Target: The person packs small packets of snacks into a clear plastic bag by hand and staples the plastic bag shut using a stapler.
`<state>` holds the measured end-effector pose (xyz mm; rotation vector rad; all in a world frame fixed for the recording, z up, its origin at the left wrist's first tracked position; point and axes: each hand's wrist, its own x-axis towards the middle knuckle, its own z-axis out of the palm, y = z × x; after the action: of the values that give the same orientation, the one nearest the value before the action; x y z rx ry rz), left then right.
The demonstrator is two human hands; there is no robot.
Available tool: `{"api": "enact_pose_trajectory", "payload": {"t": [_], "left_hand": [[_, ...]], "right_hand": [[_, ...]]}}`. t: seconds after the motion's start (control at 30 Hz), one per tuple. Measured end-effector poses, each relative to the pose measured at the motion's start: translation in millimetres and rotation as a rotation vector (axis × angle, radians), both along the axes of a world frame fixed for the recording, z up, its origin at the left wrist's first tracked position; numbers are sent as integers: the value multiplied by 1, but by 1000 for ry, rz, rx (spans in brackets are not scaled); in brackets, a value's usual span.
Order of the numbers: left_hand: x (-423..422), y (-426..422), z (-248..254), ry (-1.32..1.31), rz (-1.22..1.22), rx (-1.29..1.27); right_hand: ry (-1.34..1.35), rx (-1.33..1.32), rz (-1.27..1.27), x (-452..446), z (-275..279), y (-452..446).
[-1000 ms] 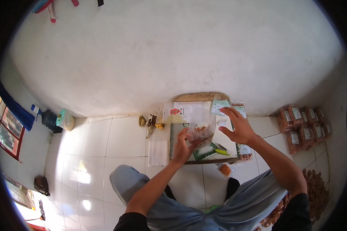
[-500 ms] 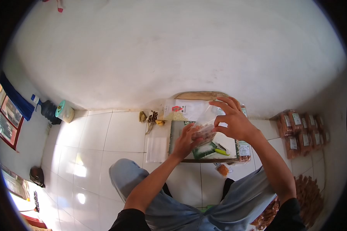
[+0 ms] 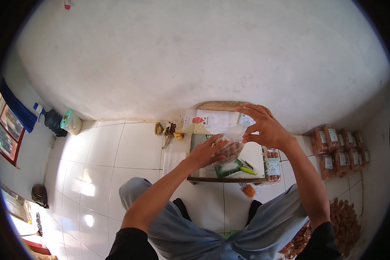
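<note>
A clear plastic bag (image 3: 232, 147) with brown snack pieces inside is held over the low table (image 3: 195, 145). My left hand (image 3: 206, 153) is wrapped round the bag's filled lower part, on its left side. The fingers of my right hand (image 3: 266, 129) pinch the loose upper right part of the bag, with the upper fingers stretched out. Under the bag, on a white sheet beside a dark green patch, lies a small bright green tool (image 3: 248, 170) whose kind I cannot make out. At the table's right edge is a filled, labelled pack (image 3: 273, 164).
Filled packs (image 3: 329, 141) with white labels are stacked on the right. Brown pieces (image 3: 344, 223) are heaped at lower right. A clear bag with a red logo (image 3: 197, 121) lies behind the table. Dried bananas or peels (image 3: 169, 130) and an orange packet (image 3: 248, 190) lie on the floor.
The bag has turned more upright, and its contents face me more. My left hand has shifted round its side. My right hand keeps its pinch on the bag's upper part.
</note>
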<state>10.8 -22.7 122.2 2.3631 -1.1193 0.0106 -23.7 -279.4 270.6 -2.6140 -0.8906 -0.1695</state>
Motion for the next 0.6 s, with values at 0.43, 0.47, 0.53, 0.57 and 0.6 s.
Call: {"api": "enact_pose_trajectory", "payload": {"t": [0.43, 0.47, 0.53, 0.57, 0.6], "left_hand": [[11, 7, 12, 164, -136, 63], [11, 7, 14, 167, -133, 63], [10, 10, 15, 159, -226, 77], [9, 12, 15, 165, -225, 80], [9, 13, 16, 153, -219, 108]], "right_hand": [[261, 306, -216, 14, 0, 14], [363, 376, -323, 16, 3, 18], [373, 321, -405, 19, 13, 29], [476, 187, -374, 23, 17, 33], [571, 51, -341, 26, 20, 37]]}}
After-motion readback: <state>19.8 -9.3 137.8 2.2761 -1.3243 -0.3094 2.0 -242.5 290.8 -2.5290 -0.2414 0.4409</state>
